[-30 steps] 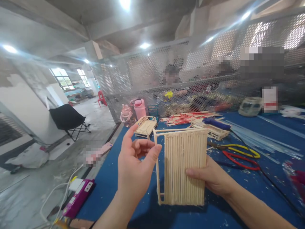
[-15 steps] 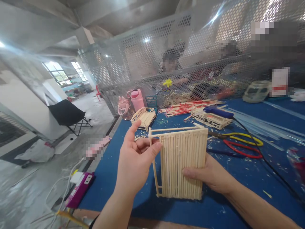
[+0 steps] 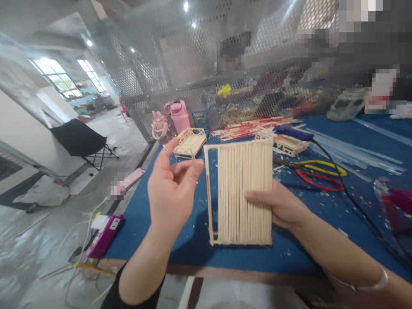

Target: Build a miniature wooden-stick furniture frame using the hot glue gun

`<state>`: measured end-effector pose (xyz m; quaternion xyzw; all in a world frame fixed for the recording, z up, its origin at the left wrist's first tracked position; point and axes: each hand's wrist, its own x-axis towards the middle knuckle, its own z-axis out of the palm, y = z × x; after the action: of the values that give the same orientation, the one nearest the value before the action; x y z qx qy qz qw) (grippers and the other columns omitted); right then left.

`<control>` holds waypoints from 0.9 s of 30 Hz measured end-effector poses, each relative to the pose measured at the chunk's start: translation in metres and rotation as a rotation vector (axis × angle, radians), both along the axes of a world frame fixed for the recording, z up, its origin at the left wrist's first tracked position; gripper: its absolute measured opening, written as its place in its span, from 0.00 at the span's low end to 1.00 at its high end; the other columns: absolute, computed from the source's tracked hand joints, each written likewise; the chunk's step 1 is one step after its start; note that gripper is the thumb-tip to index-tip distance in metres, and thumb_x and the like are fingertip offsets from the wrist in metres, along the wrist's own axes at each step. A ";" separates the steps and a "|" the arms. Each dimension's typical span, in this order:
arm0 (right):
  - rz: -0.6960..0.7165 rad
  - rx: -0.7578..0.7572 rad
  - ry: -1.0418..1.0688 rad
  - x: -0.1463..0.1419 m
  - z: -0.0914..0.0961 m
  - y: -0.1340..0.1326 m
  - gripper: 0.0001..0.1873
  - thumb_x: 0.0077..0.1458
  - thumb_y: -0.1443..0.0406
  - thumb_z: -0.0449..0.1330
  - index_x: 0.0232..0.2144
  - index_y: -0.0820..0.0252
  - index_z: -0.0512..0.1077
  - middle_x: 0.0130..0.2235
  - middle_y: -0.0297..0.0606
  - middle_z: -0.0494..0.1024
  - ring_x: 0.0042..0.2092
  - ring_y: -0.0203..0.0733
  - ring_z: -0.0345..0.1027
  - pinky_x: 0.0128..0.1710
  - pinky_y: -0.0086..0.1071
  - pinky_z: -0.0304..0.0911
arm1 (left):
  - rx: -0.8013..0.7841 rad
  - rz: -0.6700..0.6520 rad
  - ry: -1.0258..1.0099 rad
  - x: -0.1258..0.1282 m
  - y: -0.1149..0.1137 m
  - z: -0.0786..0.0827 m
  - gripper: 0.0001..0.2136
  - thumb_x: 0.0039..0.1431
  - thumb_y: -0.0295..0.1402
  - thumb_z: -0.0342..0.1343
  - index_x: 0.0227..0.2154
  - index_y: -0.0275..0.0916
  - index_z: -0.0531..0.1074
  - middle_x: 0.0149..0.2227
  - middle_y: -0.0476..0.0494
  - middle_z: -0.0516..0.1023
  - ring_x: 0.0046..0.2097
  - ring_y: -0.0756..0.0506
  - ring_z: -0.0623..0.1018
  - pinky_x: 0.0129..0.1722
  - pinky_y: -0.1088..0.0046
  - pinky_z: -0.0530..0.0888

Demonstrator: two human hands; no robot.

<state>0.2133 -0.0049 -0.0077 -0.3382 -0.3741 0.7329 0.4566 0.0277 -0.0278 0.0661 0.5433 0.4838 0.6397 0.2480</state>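
Note:
My right hand (image 3: 288, 204) grips the right side of a wooden stick panel (image 3: 240, 193), thumb on its face and fingers behind. The panel is a row of pale sticks side by side in a frame, held upright above the blue table, with an open gap along its left side. Just left of that frame, apart from it, is my left hand (image 3: 174, 184). Its index finger points up while the thumb presses toward the other curled fingers. Whether something small sits in that pinch I cannot make out.
Behind stand a small stick-built model (image 3: 191, 143), another stick frame (image 3: 286, 143) under a blue-handled tool (image 3: 293, 133), red-and-pale sticks (image 3: 244, 128) and scissors (image 3: 322, 174). Pink bottles (image 3: 180, 115) stand by the perforated screen (image 3: 193, 77). A purple power strip (image 3: 106, 236) lies left.
My left hand has come off the panel's left frame and moved slightly left. The panel, still in my right hand, has turned to face me more squarely. The view has shifted.

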 end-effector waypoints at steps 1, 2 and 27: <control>-0.010 -0.056 0.036 0.002 0.001 0.003 0.24 0.28 0.64 0.74 0.34 0.58 0.78 0.37 0.39 0.83 0.37 0.48 0.77 0.42 0.43 0.72 | 0.026 0.023 0.035 -0.002 0.002 -0.002 0.23 0.50 0.35 0.64 0.50 0.40 0.68 0.28 0.50 0.81 0.31 0.51 0.80 0.34 0.77 0.76; -0.011 -0.112 0.066 0.004 0.001 0.005 0.21 0.29 0.65 0.73 0.32 0.59 0.78 0.35 0.39 0.83 0.36 0.47 0.77 0.42 0.42 0.72 | 0.019 0.018 0.060 -0.004 0.004 -0.005 0.18 0.51 0.37 0.63 0.45 0.39 0.71 0.27 0.50 0.81 0.30 0.50 0.80 0.32 0.77 0.76; -0.129 -0.189 0.071 0.004 -0.004 0.016 0.15 0.38 0.69 0.63 0.35 0.60 0.76 0.32 0.39 0.82 0.45 0.56 0.75 0.46 0.51 0.70 | -0.683 -0.572 0.120 -0.004 0.020 -0.045 0.42 0.43 0.31 0.67 0.63 0.38 0.56 0.17 0.53 0.74 0.18 0.48 0.73 0.19 0.75 0.66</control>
<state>0.2175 0.0114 -0.0121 -0.3769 -0.2643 0.7457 0.4818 0.0241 -0.0077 0.0211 0.5784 0.5113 0.3165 0.5513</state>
